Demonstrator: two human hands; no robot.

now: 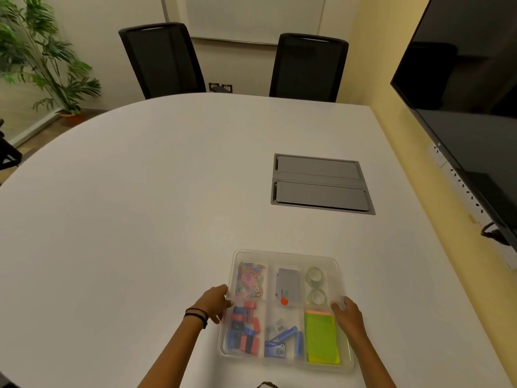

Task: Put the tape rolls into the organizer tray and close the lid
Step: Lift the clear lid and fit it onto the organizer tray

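Both tape rolls (315, 285) lie in the tray's (285, 254) two o'clock compartment. The left hand (216, 302) and right hand (347, 312), fingers loosely spread, rest on its side edges under the clear lid (340, 278), on the table (140, 205).

One view only, from a camera worn on the person's head, looking forward and steeply down across a white table (140, 205). It sits close above the near edge: both forearms enter from the bottom of the picture, and the tray (285, 254) lies just under the lens, near that edge. The wide angle bends the table's far edge into a curve and takes in two chairs (161, 60) beyond it, a plant (42, 57) at far left and a screen (470, 79) along the right wall.
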